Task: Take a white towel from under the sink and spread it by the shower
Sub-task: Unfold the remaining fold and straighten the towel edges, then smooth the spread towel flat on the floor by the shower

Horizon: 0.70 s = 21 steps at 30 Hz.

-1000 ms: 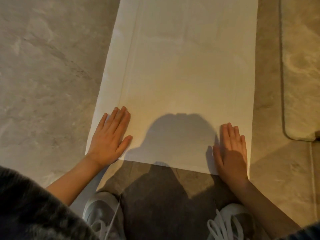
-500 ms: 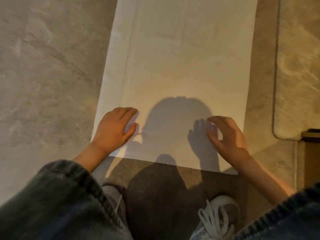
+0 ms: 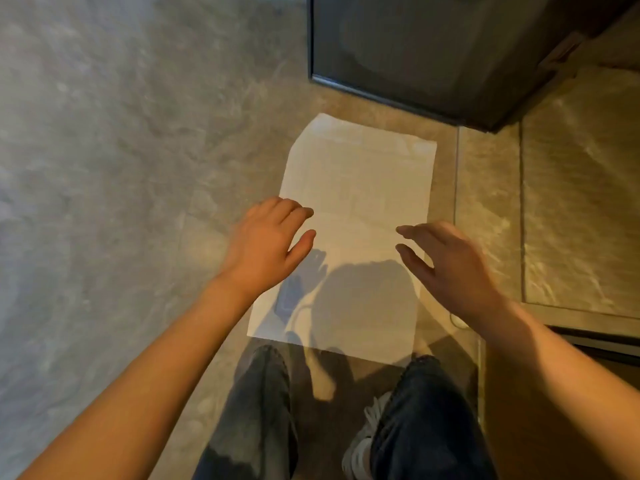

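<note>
A white towel point(image 3: 360, 202) of matt, creased cloth is being shown on a mottled, stone-like floor point(image 3: 104, 168). Beyond the towel, a dark, smooth glass panel point(image 3: 433, 46) is being seen.

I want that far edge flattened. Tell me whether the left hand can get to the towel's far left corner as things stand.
Probably yes. The left hand hangs open above the white towel, empty, and only bare towel and floor lie between it and the far left corner. The person is standing, so bending down again seems necessary.
</note>
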Available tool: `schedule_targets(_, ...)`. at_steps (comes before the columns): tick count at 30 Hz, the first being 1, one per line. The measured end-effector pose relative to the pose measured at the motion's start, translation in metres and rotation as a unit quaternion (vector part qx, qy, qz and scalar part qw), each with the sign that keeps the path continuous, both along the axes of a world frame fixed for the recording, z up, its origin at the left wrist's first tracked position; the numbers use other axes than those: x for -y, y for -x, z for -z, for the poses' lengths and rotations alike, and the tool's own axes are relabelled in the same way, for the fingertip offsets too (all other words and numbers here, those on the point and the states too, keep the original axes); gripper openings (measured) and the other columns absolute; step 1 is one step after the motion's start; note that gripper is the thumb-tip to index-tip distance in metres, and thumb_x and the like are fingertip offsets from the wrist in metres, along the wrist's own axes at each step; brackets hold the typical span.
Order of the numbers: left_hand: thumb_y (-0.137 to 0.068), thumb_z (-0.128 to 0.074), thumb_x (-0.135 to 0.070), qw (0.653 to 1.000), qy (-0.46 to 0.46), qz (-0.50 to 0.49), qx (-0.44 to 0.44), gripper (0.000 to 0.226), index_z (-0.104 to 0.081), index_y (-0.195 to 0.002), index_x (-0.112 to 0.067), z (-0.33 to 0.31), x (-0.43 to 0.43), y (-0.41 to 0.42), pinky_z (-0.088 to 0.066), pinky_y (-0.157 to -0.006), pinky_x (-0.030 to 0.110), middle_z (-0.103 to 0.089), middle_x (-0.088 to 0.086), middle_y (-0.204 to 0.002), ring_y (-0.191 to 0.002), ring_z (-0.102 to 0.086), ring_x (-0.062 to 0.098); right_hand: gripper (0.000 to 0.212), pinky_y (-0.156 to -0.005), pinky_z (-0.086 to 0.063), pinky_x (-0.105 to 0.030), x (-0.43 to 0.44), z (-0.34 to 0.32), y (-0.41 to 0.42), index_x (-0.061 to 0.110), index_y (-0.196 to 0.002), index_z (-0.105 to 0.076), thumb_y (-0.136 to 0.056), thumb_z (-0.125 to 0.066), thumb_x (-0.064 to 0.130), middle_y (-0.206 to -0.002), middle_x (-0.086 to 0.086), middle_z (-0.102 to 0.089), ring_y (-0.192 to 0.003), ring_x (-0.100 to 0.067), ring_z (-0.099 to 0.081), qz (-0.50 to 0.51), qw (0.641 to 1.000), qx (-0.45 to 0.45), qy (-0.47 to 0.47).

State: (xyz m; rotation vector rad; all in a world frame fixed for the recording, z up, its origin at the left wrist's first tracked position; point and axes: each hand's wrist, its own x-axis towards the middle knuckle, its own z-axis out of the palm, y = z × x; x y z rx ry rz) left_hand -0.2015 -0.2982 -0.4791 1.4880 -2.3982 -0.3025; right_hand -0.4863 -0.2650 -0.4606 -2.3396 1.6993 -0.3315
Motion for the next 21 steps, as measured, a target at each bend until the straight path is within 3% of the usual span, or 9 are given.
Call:
schedule_targets(3, -0.096, -0.051, -0.035, 0.999, -0.019, -0.026, -0.016, 0.040, -0.063, -0.122, -0.007, -0.122, -0.016, 0.002, -0.047, -0.089, 0.043, -0.064, 0.010, -0.120, -0.110, -0.059, 0.032, 0.035, -0.078, -0.053, -0.036, -0.012, -0.113, -0.015, 0.008, -0.122, -0.064, -0.094, -0.060, 0.029, -0.108, -0.010, -0.068, -0.098, -0.029, -0.063, 0.039, 0.999, -0.014, 0.017)
schedule_targets(7, -0.098, -0.043, -0.046, 0.998, -0.027, -0.055, -0.020, 0.054, -0.051, -0.139, -0.012, -0.286, -0.057, 0.002, -0.041, -0.107, 0.047, -0.053, 0.010, -0.142, -0.130, -0.049, 0.031, 0.052, -0.098, -0.048, -0.045, -0.045, -0.272, -0.034, 0.010, -0.133, -0.055, -0.097, -0.043, 0.044, -0.131, -0.013, -0.060, -0.123, -0.033, -0.054, 0.079, 0.997, 0.007, -0.015)
schedule_targets(11, -0.097, -0.046, -0.047, 0.996, -0.020, -0.076, -0.030, 0.057, -0.045, -0.145, -0.016, -0.411, -0.107, -0.004, -0.030, -0.116, 0.043, -0.046, 0.005, -0.149, -0.139, -0.039, 0.025, 0.059, -0.108, -0.040, -0.051, -0.086, -0.400, -0.050, 0.013, -0.137, -0.055, -0.097, -0.036, 0.051, -0.140, -0.011, -0.055, -0.133, -0.033, -0.046, 0.106, 0.994, 0.027, 0.003)
schedule_targets(13, -0.097, -0.046, -0.046, 0.997, -0.016, -0.076, -0.028, 0.056, -0.046, -0.144, -0.016, -0.450, -0.126, -0.008, -0.030, -0.116, 0.042, -0.047, 0.004, -0.147, -0.139, -0.039, 0.025, 0.055, -0.108, -0.038, -0.055, -0.105, -0.438, -0.055, 0.011, -0.135, -0.057, -0.096, -0.041, 0.046, -0.139, -0.012, -0.056, -0.134, -0.034, -0.046, 0.114, 0.991, 0.066, 0.030)
schedule_targets(16, -0.097, -0.044, -0.046, 0.996, -0.015, -0.083, -0.018, 0.055, -0.047, -0.143, -0.016, -0.486, -0.155, -0.017, -0.030, -0.115, 0.041, -0.049, 0.004, -0.146, -0.139, -0.040, 0.025, 0.063, -0.110, -0.033, -0.056, -0.128, -0.476, -0.059, 0.014, -0.140, -0.052, -0.093, -0.032, 0.052, -0.145, -0.010, -0.050, -0.140, -0.033, -0.037, 0.125, 0.990, 0.070, -0.012)
schedule_targets(21, -0.097, -0.040, -0.046, 0.991, -0.038, -0.129, 0.002, 0.056, -0.049, -0.142, -0.014, -0.490, -0.200, -0.025, -0.034, -0.113, 0.042, -0.050, 0.005, -0.145, -0.137, -0.042, 0.026, 0.059, -0.118, -0.023, -0.049, -0.157, -0.482, -0.058, 0.021, -0.146, -0.042, -0.098, -0.031, 0.053, -0.153, -0.004, -0.040, -0.145, -0.026, -0.026, 0.129, 0.988, 0.069, -0.053)
